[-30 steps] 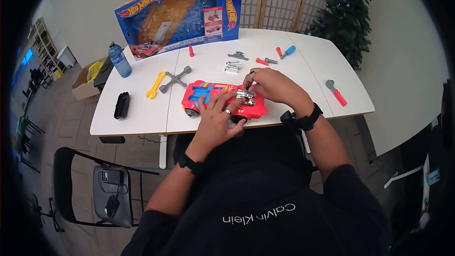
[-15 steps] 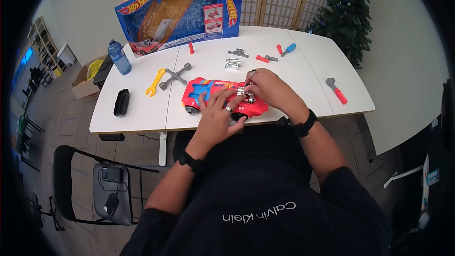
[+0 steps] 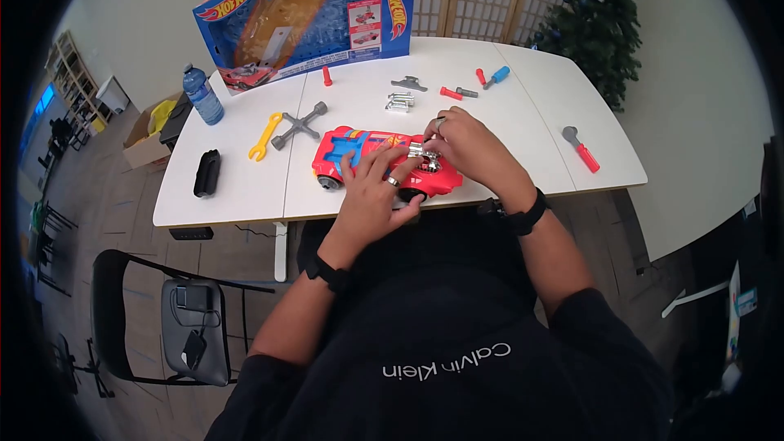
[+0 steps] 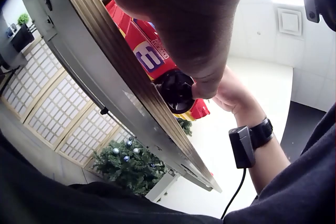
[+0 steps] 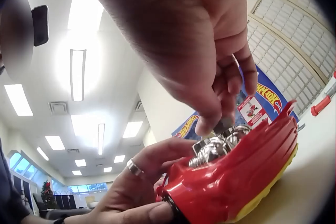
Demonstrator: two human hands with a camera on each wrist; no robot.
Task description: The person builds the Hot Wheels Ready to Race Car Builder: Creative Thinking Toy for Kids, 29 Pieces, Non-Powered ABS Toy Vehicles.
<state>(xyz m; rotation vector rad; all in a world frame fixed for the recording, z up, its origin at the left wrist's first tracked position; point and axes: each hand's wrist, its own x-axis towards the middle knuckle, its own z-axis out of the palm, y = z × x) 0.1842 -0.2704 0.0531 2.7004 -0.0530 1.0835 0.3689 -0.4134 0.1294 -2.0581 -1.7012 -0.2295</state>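
A red toy car (image 3: 351,147) with a blue bed lies at the table's near edge. My left hand (image 3: 371,200) grips it from the near side, fingers over its top and thumb by the black front wheel (image 4: 176,91). At the chrome engine (image 5: 218,148) in the car's front, my right hand (image 3: 474,151) pinches a small dark grey piece (image 5: 223,126) between thumb and fingers. The right wrist view shows this piece on top of the engine, largely covered by the fingertips.
Beyond the car lie chrome pieces (image 3: 399,102), a grey part (image 3: 408,83), red and grey bolts and a blue-handled tool (image 3: 497,76). Left are a cross wrench (image 3: 299,126), yellow wrench (image 3: 265,137), black tray (image 3: 207,173), bottle (image 3: 202,95) and box (image 3: 306,24). A red-handled tool (image 3: 581,149) is right.
The head view has shifted slightly, so the table's things appear higher. My right wrist has turned a little while its fingers stay at the engine. My left hand keeps its grip on the car.
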